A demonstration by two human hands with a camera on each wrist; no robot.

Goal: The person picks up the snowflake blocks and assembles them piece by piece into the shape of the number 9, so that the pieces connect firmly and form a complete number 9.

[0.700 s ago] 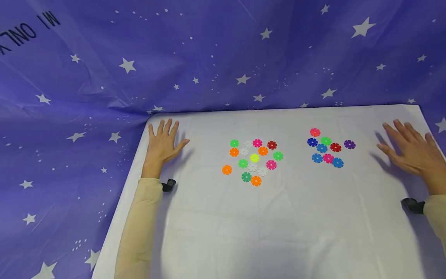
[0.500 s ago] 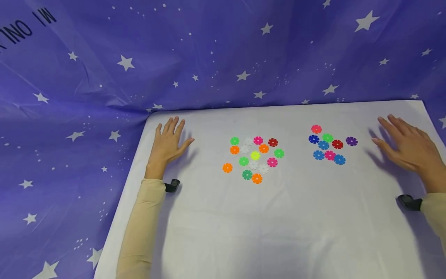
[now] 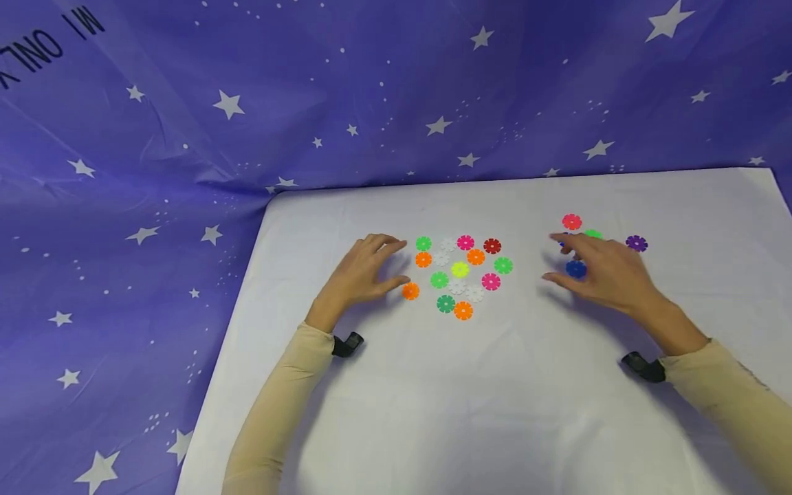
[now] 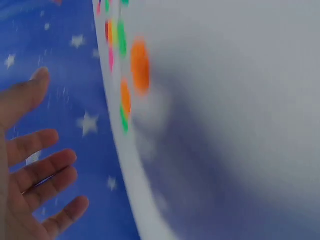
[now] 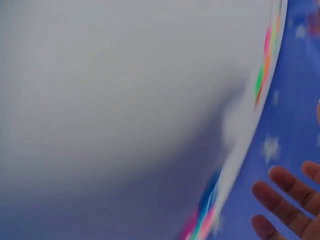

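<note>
Flat, notched plastic discs of several colours lie in two groups. My left hand point(image 3: 359, 273) hovers at the left edge of the larger group, its thumb near an orange disc point(image 3: 411, 291) and its fingers by a green disc point(image 3: 423, 244). Relaxed, spread fingers with nothing in them show in the left wrist view. Over the smaller group is my right hand point(image 3: 612, 275), also holding nothing and hiding several discs. A blue disc point(image 3: 576, 269) shows between its thumb and fingers. Uncovered are a pink-red disc point(image 3: 572, 222) and a purple disc point(image 3: 636, 243).
A white cloth covers the table point(image 3: 482, 399). Behind and to the left hangs a purple-blue sheet point(image 3: 371, 82) with white stars. Black wrist cameras, the left one point(image 3: 348, 344) and the right one point(image 3: 643, 367), jut out beneath the sleeves.
Both hands have swung inward from the table's sides, the left to the right and the right to the left, over or beside the discs. Their fingers have bent a little. The discs appear unmoved.
</note>
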